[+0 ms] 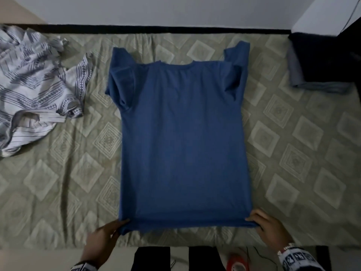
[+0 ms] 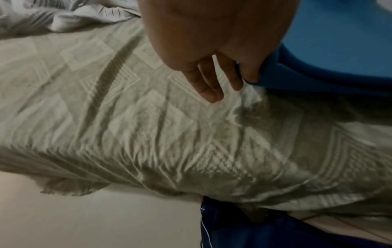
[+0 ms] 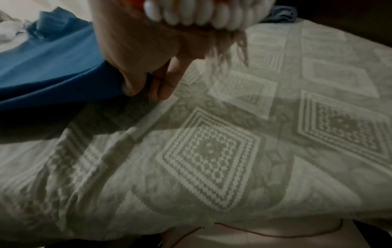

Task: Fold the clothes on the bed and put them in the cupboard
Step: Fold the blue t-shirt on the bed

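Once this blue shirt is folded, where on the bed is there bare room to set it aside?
Free: the sheet between the blue shirt and the bed's right edge, below the dark folded stack; also the strip left of the shirt, below the patterned clothes. Crowded: the far-left corner under that heap and the far-right corner. Left hand and right hand pinch the shirt's hem corners.

One plain blue short-sleeved cotton T-shirt [image 1: 181, 133] lies on one grey-green bedspread with woven diamond patterns [image 1: 293, 153]. There is one crumpled white garment with dark patterned stripes [image 1: 37, 85] (possibly more than one piece), and one folded grey-blue cloth [image 1: 300, 75]. Two hands show: the left hand [image 1: 105, 239] and the right hand [image 1: 267, 225].
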